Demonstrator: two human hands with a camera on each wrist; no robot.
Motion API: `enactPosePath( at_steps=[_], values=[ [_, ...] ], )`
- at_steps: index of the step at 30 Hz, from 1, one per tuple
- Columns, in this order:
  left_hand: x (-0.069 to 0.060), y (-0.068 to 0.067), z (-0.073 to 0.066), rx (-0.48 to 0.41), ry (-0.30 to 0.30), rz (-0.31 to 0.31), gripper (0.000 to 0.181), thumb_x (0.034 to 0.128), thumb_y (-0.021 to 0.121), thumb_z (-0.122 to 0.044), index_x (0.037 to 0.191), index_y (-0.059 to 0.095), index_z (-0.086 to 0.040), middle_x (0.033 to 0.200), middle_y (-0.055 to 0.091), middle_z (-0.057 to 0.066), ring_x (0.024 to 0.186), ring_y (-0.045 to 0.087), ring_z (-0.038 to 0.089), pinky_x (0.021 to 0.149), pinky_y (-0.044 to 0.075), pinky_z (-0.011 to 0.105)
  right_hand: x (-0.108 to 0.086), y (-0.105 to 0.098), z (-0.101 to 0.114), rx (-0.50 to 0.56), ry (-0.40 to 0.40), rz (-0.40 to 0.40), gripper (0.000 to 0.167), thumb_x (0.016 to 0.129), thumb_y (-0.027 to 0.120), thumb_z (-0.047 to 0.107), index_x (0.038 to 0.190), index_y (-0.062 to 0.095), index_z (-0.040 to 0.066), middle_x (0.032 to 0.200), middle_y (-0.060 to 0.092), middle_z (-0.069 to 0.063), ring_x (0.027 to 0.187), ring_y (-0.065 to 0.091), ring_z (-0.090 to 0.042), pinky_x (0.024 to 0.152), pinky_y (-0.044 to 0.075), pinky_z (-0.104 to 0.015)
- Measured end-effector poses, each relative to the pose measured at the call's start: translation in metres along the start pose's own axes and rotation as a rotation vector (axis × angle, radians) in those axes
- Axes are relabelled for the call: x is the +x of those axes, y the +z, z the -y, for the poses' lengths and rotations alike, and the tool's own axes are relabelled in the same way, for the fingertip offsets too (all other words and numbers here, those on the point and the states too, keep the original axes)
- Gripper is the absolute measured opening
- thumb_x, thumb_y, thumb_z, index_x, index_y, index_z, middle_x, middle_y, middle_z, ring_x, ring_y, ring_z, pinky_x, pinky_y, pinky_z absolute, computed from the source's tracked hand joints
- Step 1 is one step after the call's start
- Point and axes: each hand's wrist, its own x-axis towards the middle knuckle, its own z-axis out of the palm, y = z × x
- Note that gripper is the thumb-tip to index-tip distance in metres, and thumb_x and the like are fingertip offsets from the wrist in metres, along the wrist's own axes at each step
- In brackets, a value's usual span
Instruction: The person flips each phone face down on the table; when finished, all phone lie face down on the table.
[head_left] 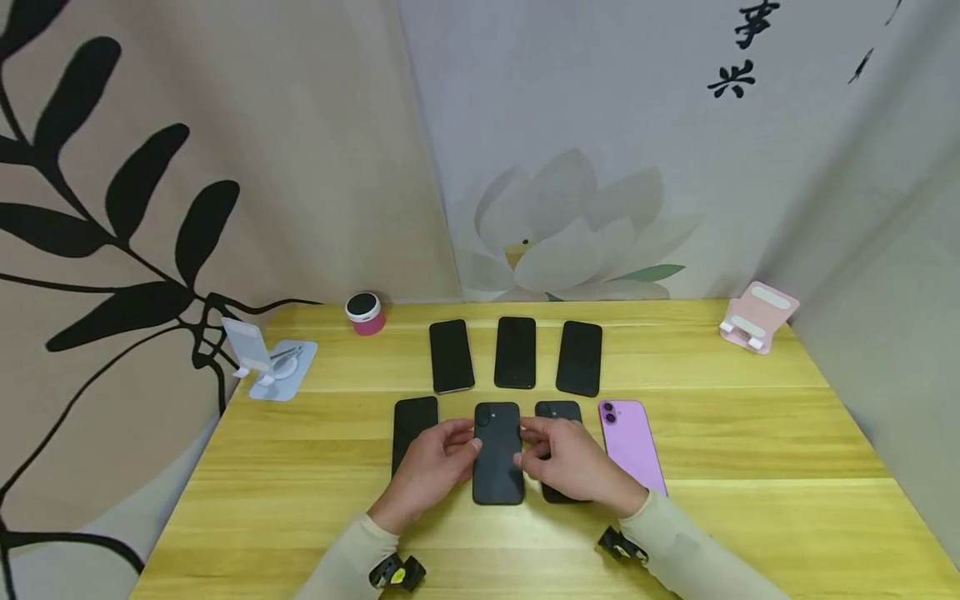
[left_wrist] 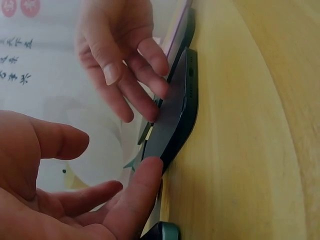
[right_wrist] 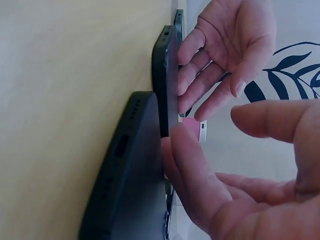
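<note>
A dark phone (head_left: 498,467) lies camera side up between the two hands, at the middle of the front row. My left hand (head_left: 429,468) touches its left edge with the fingertips, thumb raised in the left wrist view. Along the phone's right edge are the fingers of my right hand (head_left: 573,461), extended and not wrapped round it. Under that hand lies another dark phone (head_left: 558,410), partly covered. A black phone (head_left: 412,421) is partly hidden by the left hand. The right wrist view shows the middle phone (right_wrist: 171,75) between both hands' fingers.
Behind are three black phones (head_left: 452,356) (head_left: 515,352) (head_left: 579,358) in a row. A purple phone (head_left: 633,446) lies at the right. A white stand (head_left: 279,367), a pink-and-white round object (head_left: 365,313) and a pink stand (head_left: 759,317) stand near the table's back.
</note>
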Motion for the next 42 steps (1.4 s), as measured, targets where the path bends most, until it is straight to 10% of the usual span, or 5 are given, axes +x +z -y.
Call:
enactPosePath(
  at_steps=[12, 23, 34, 42],
  values=[
    [-0.001, -0.013, 0.003, 0.012, 0.093, -0.050, 0.034, 0.1058, 0.067, -0.025, 0.133, 0.066, -0.006, 0.118, 0.070, 0.012, 0.100, 0.067, 0.024, 0.079, 0.060, 0.030, 0.013, 0.006, 0.007, 0.068, -0.043, -0.060, 0.045, 0.100, 0.072, 0.023, 0.139, 0.065, 0.002, 0.120, 0.077, -0.007, 0.099, 0.073, -0.015, 0.084, 0.059, -0.028],
    [-0.003, -0.049, 0.004, 0.083, 0.003, -0.150, 0.035, 0.1072, 0.064, -0.025, 0.138, 0.064, -0.008, 0.124, 0.069, 0.011, 0.104, 0.066, 0.024, 0.079, 0.057, 0.031, 0.042, 0.022, 0.017, 0.225, -0.074, -0.009, 0.040, 0.103, 0.068, 0.023, 0.136, 0.066, 0.001, 0.115, 0.076, -0.005, 0.096, 0.074, -0.015, 0.079, 0.061, -0.026],
    [-0.010, -0.085, 0.015, 0.182, -0.081, -0.226, 0.052, 0.1074, 0.061, -0.036, 0.149, 0.052, -0.006, 0.150, 0.054, 0.019, 0.133, 0.053, 0.035, 0.109, 0.050, 0.051, 0.070, 0.045, 0.025, 0.393, -0.011, 0.079, 0.045, 0.103, 0.066, 0.022, 0.139, 0.062, -0.006, 0.121, 0.072, -0.015, 0.099, 0.075, -0.028, 0.081, 0.064, -0.031],
    [-0.013, -0.090, 0.018, -0.037, -0.127, -0.155, 0.057, 0.1071, 0.063, -0.033, 0.150, 0.046, 0.002, 0.139, 0.057, 0.023, 0.123, 0.062, 0.033, 0.095, 0.062, 0.044, 0.075, 0.055, 0.032, 0.521, 0.057, 0.106, 0.048, 0.102, 0.067, 0.017, 0.141, 0.058, -0.009, 0.120, 0.073, -0.021, 0.098, 0.076, -0.029, 0.084, 0.066, -0.040]
  ],
)
